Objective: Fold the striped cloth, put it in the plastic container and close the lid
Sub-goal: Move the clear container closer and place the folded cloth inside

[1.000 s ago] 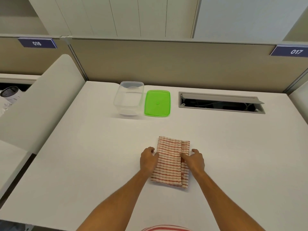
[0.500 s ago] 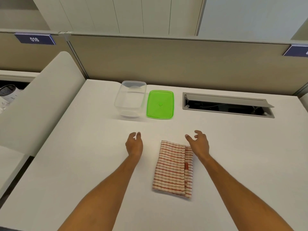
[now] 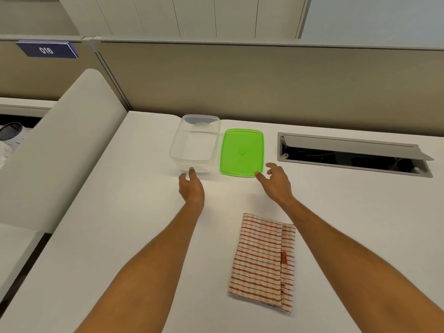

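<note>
On the white surface (image 3: 120, 236), the left hand (image 3: 192, 188) reaches, fingers relaxed and empty, just short of the clear plastic container (image 3: 195, 144). The green lid (image 3: 242, 152) lies beside it, the right hand (image 3: 276, 182) loosely spread at its near corner. The folded striped cloth (image 3: 263, 260) lies nearer, between the forearms.

On the worktop (image 3: 120, 236) the container (image 3: 195, 143) is set at the back, with the lid (image 3: 242, 152) just right of it and the cable hatch (image 3: 353, 153) further right. The cloth (image 3: 263, 261) is laid nearer, well apart from both.
</note>
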